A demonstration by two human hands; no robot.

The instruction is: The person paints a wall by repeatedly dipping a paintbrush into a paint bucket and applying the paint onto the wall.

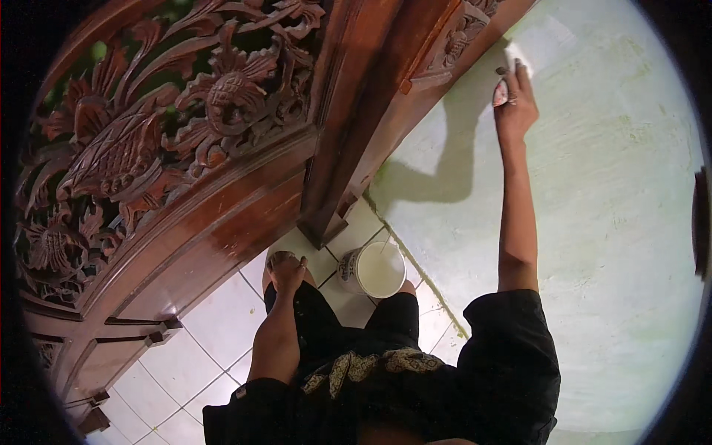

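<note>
My right hand (pixel 517 111) is stretched far up along the wall and closed around a paintbrush (pixel 516 53). The brush's pale head is against the pale green wall (pixel 593 222), close to the carved wooden frame, and its white and red handle shows beside my fingers. A whiter patch lies on the wall around the brush head. My left hand (pixel 288 270) rests on my left knee with its fingers curled in, and nothing shows in them. Between my knees a white bucket (pixel 380 270) of white paint stands on the tiled floor.
A dark brown wooden partition (pixel 356 96) with an openwork carving (pixel 222 89) of leaves and flowers rises at the left. Its post foot (pixel 322 226) stands near the bucket. White floor tiles (pixel 215 326) meet the wall along a stained edge. A dark object (pixel 701 222) sits at the far right.
</note>
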